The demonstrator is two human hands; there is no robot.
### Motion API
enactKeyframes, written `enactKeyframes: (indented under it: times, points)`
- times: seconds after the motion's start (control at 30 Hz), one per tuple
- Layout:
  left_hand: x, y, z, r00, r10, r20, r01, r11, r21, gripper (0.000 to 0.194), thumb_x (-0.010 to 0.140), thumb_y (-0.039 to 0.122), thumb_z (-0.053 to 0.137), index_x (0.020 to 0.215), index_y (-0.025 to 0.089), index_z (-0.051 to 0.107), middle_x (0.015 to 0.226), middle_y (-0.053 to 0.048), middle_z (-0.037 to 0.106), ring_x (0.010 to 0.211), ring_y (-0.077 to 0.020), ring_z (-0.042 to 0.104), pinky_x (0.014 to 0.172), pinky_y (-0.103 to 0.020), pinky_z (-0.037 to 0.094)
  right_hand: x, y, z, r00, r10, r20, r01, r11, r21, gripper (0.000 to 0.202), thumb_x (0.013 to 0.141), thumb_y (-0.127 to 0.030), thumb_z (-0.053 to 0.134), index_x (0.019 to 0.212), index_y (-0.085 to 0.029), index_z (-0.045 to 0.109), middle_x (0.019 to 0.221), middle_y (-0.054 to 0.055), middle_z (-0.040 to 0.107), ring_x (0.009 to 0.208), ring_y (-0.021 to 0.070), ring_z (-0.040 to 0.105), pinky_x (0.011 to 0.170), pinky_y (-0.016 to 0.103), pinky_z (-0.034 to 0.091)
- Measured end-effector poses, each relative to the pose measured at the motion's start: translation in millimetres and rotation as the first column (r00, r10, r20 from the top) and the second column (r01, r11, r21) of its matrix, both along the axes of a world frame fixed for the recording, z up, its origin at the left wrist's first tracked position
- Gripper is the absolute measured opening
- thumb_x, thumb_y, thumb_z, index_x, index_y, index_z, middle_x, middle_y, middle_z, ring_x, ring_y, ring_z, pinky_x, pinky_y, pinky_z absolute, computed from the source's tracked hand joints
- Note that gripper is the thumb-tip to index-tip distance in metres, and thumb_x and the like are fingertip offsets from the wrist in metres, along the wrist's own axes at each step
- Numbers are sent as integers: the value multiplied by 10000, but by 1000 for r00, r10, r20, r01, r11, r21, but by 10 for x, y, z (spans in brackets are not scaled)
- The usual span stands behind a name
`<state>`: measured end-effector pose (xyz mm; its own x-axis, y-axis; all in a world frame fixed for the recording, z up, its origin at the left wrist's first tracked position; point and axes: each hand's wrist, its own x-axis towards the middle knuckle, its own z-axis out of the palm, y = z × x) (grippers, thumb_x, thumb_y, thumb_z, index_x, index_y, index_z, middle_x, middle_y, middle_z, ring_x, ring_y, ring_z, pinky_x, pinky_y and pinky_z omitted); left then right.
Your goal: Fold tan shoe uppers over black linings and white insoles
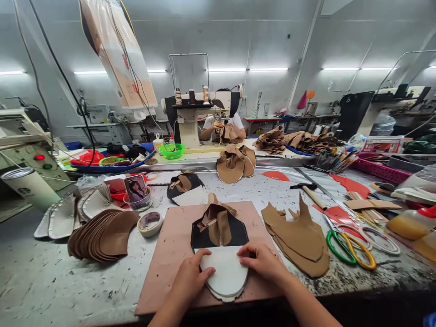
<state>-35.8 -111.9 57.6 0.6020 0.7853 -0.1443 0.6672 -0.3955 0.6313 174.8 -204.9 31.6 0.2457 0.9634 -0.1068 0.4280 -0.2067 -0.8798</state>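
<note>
Taking the black-and-white piece as the dial's centre, a stack of brown leather pieces (102,236) lies just past 9 o'clock and a tape roll (150,224) at 10. A similar sewn piece (187,193) sits at 11. On the pink board (166,259), the left hand (190,272) has thumb and forefinger spread on the white half of the black-and-white piece (223,272). Opposite, the right hand (262,261) sets bent fingers and thumb at the white half's right edge. I cannot tell whether either hand grips it. Tan pieces (299,245) lie at 3, a hammer (313,196) at 2, scissors (350,250) farther out at 3.
</note>
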Motion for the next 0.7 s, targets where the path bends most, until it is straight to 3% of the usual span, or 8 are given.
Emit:
enactKeyframes:
  times: [0.17, 0.27, 0.33, 0.43, 0.5, 0.57, 0.7]
  points:
    - [5, -1, 18, 997, -37, -69, 42, 997, 60, 321, 742, 174, 568, 1059, 209, 592, 797, -17, 670, 708, -187, 615, 666, -261, 436, -47, -18, 82, 995, 9, 96, -11, 1000, 14, 164, 689, -158, 594, 826, -168, 684, 828, 47, 676, 791, 195, 606, 729, 300, 467]
    - [-16, -60, -10, 993, -48, -107, 65, 984, 168, 365, 758, 169, 569, 1120, 207, 592, 964, -82, 676, 892, -257, 624, 764, -342, 459, -106, -57, 130, 944, 15, 329, -33, 998, 49, 157, 728, -126, 583, 841, -183, 676, 868, 56, 647, 822, 199, 602, 752, 316, 479]
    - [-43, -116, -92, 988, -69, -142, 124, 896, 426, 377, 780, 138, 545, 1139, 242, 599, 1167, -105, 616, 1072, -304, 559, 866, -419, 433, -183, -103, 115, 840, -51, 540, -12, 994, 112, 147, 746, -119, 583, 828, -198, 676, 1001, 90, 626, 940, 247, 580, 825, 385, 468]
    - [-95, -172, -277, 948, -212, -237, 317, 573, 756, 346, 833, 95, 443, 1090, 224, 635, 1204, -86, 615, 1104, -269, 560, 883, -387, 457, -357, -168, 2, 688, -118, 716, -79, 969, 235, 199, 791, -114, 545, 906, -212, 674, 1229, 106, 564, 1129, 294, 501, 935, 457, 417]
    - [-135, -178, -382, 908, -299, -294, 404, 441, 801, 318, 882, 165, 400, 1105, 159, 626, 1149, -98, 650, 1057, -239, 598, 846, -333, 494, -472, -187, -101, 669, -49, 742, -206, 946, 249, 300, 838, -165, 517, 1118, -214, 613, 1309, 89, 523, 1205, 272, 458, 995, 444, 388]
    - [-179, -168, -443, 891, -322, -319, 434, 407, 803, 365, 915, 293, 385, 1187, 137, 571, 1195, -102, 621, 1083, -235, 587, 851, -324, 501, -538, -185, -185, 669, 56, 741, -285, 940, 187, 447, 870, -268, 504, 1309, -191, 465, 1360, 97, 472, 1261, 264, 405, 1035, 438, 356]
    - [-260, -133, -475, 895, -294, -336, 441, 457, 773, 457, 903, 411, 422, 1334, 259, 416, 1330, -72, 501, 1178, -248, 512, 887, -375, 484, -496, -167, -204, 701, 202, 684, -293, 956, 18, 591, 888, -421, 470, 1410, -200, 305, 1477, 137, 216, 1350, 302, 211, 1078, 472, 268]
